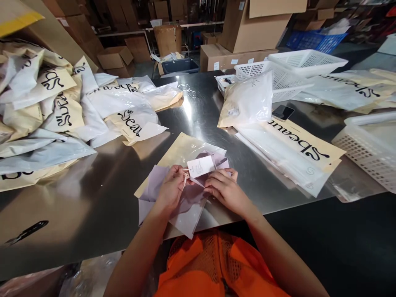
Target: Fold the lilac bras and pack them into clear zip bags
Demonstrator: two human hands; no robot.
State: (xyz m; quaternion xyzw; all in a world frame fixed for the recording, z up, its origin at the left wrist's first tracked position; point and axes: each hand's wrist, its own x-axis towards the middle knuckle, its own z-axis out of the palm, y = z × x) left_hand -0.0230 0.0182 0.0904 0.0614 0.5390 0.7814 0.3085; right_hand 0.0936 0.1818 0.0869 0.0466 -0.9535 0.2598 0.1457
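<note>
A mauve garment (157, 181) lies on a cream and clear plastic bag (176, 150) at the table's near edge. My left hand (172, 186) is closed, pinching the string of a white hang tag (200, 166) between thumb and fingers. That tag rests over the garment, its printed side up. My right hand (224, 187) has its fingers curled on the garment's right side, gripping the fabric. Its fingertips are partly hidden under the cloth.
Packed bags (123, 103) are heaped at left. A full bag (247, 99) and a stack of flat bags (287, 144) lie right, near a phone (283, 112). White baskets (306, 62) stand behind. A black cutter (27, 232) lies left on the metal table (93, 206).
</note>
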